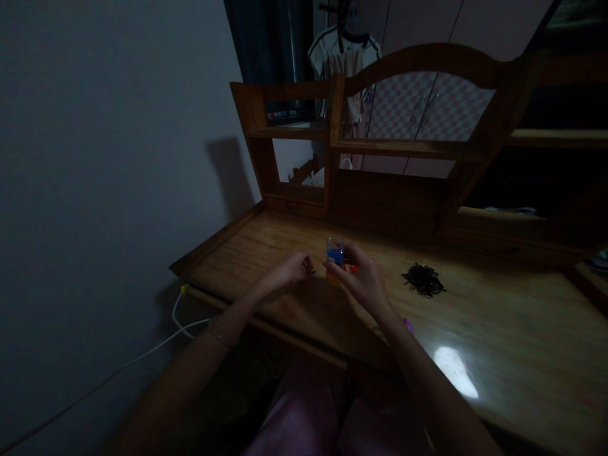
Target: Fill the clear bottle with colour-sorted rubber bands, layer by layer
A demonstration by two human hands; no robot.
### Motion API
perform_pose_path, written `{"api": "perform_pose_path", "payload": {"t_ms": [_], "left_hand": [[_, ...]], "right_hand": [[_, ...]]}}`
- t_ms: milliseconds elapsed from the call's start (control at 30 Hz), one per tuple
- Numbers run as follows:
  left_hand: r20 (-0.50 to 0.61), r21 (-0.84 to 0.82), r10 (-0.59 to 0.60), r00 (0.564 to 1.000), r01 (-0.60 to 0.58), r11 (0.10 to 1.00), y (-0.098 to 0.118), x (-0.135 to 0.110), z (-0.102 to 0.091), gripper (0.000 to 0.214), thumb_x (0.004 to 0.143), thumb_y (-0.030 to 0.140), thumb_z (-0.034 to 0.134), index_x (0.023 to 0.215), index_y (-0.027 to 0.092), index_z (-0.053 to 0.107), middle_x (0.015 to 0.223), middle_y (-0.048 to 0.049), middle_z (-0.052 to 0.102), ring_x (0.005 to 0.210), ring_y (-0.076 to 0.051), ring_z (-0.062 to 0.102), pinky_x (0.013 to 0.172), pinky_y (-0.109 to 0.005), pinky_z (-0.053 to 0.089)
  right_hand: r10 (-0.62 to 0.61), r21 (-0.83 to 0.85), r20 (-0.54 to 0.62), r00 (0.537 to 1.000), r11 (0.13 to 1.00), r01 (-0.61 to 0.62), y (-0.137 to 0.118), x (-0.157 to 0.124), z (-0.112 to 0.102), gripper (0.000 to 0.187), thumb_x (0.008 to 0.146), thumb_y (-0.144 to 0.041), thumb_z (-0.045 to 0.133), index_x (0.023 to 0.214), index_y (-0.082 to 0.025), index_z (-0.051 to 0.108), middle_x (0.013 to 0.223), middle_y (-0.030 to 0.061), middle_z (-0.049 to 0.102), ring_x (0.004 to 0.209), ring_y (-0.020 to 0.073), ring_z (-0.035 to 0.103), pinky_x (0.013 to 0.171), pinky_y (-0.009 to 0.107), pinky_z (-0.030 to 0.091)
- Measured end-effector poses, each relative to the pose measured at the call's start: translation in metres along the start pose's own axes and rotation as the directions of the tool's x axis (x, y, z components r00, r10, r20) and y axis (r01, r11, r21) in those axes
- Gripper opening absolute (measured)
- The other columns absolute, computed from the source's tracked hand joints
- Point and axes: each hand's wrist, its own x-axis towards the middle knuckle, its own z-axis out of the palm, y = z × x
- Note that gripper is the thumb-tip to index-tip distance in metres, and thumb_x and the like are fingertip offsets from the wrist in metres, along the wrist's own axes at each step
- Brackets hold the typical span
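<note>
My right hand (pixel 361 280) is closed around a small clear jar (pixel 335 252) with a blue label and something red and orange at its base, held just above the wooden desk (pixel 498 329). My left hand (pixel 293 268) hovers close beside it, its fingers pinched together near the jar; whether they hold anything is too dark to tell. A thin bracelet shows on my left wrist. A heap of thin black bands or strands (pixel 424 279) lies on the desk to the right of my hands.
The desk carries a wooden hutch with shelves (pixel 294 133) at its back. A grey wall stands at left. A white cable (pixel 180 323) hangs off the desk's left edge. Clothes hang in the background. My pink-clad lap is below.
</note>
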Motion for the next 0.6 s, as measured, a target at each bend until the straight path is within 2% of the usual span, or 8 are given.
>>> {"api": "perform_pose_path", "payload": {"t_ms": [67, 133, 200, 267, 367, 433, 533, 600], "left_hand": [[-0.024, -0.097, 0.014, 1.000, -0.016, 0.995, 0.006, 0.002, -0.020, 0.015, 0.066, 0.010, 0.064, 0.076, 0.016, 0.054, 0.069, 0.0008, 0.060, 0.064, -0.013, 0.058, 0.061, -0.026, 0.048], [-0.065, -0.129, 0.058, 0.996, -0.066, 0.989, 0.022, 0.000, -0.042, 0.018, 0.067, 0.012, 0.065, 0.079, 0.016, 0.053, 0.074, 0.0008, 0.060, 0.067, -0.011, 0.058, 0.063, -0.024, 0.048], [-0.110, -0.123, 0.145, 0.983, -0.158, 0.980, 0.045, -0.007, -0.059, 0.019, 0.070, 0.016, 0.065, 0.083, 0.016, 0.052, 0.079, 0.0003, 0.061, 0.069, -0.011, 0.058, 0.063, -0.023, 0.047], [-0.135, -0.029, 0.245, 0.960, -0.251, 0.968, 0.071, -0.017, -0.069, 0.016, 0.073, 0.016, 0.064, 0.084, 0.016, 0.052, 0.079, 0.0008, 0.061, 0.069, -0.011, 0.057, 0.062, -0.022, 0.045], [-0.075, 0.142, 0.347, 0.935, -0.335, 0.932, 0.107, -0.032, -0.071, 0.012, 0.077, 0.016, 0.062, 0.085, 0.017, 0.052, 0.079, 0.0016, 0.060, 0.070, -0.011, 0.056, 0.062, -0.022, 0.041], [0.010, 0.225, 0.396, 0.918, -0.388, 0.894, 0.121, -0.039, -0.068, 0.008, 0.080, 0.016, 0.060, 0.082, 0.017, 0.052, 0.077, 0.0020, 0.058, 0.069, -0.011, 0.054, 0.060, -0.022, 0.037], [0.109, 0.304, 0.442, 0.890, -0.453, 0.838, 0.127, -0.042, -0.064, 0.008, 0.083, 0.017, 0.058, 0.079, 0.017, 0.050, 0.078, 0.0011, 0.057, 0.071, -0.012, 0.052, 0.063, -0.024, 0.035], [0.132, 0.329, 0.446, 0.885, -0.463, 0.823, 0.124, -0.040, -0.061, 0.008, 0.084, 0.018, 0.058, 0.080, 0.018, 0.051, 0.082, -0.0002, 0.058, 0.076, -0.013, 0.052, 0.066, -0.025, 0.036]], "right_hand": [[0.002, -0.045, -0.002, 1.000, 0.999, -0.002, 0.001, -0.001, 0.000, 0.034, 0.082, -0.042, 0.068, 0.111, -0.024, 0.063, 0.103, 0.0070, 0.071, 0.091, 0.0244, 0.068, 0.080, 0.038, 0.054], [-0.004, -0.107, 0.003, 1.000, 0.994, 0.004, 0.002, -0.003, 0.001, 0.037, 0.082, -0.042, 0.069, 0.114, -0.025, 0.062, 0.106, 0.0078, 0.070, 0.093, 0.0259, 0.068, 0.080, 0.038, 0.053], [-0.018, -0.162, 0.017, 1.000, 0.987, 0.020, 0.003, -0.004, 0.002, 0.038, 0.083, -0.041, 0.068, 0.117, -0.025, 0.061, 0.108, 0.0082, 0.070, 0.095, 0.0267, 0.067, 0.080, 0.038, 0.052], [-0.037, -0.198, 0.032, 0.999, 0.979, 0.042, 0.004, -0.005, 0.003, 0.039, 0.084, -0.039, 0.068, 0.119, -0.026, 0.059, 0.108, 0.0078, 0.070, 0.094, 0.0266, 0.067, 0.080, 0.038, 0.052], [-0.062, -0.241, 0.069, 0.996, 0.968, 0.077, 0.005, -0.006, 0.003, 0.039, 0.085, -0.036, 0.066, 0.121, -0.028, 0.057, 0.110, 0.0065, 0.069, 0.096, 0.0262, 0.067, 0.079, 0.037, 0.051], [-0.070, -0.280, 0.096, 0.993, 0.955, 0.095, 0.004, -0.006, 0.003, 0.039, 0.085, -0.036, 0.065, 0.123, -0.029, 0.055, 0.111, 0.0065, 0.069, 0.097, 0.0266, 0.066, 0.078, 0.036, 0.050], [-0.079, -0.331, 0.129, 0.988, 0.936, 0.118, 0.004, -0.007, 0.003, 0.041, 0.087, -0.037, 0.063, 0.125, -0.029, 0.054, 0.112, 0.0078, 0.068, 0.096, 0.0275, 0.066, 0.076, 0.037, 0.049], [-0.084, -0.349, 0.142, 0.986, 0.928, 0.129, 0.004, -0.007, 0.003, 0.040, 0.087, -0.037, 0.063, 0.125, -0.029, 0.054, 0.113, 0.0085, 0.068, 0.096, 0.0279, 0.066, 0.076, 0.038, 0.049]]}}
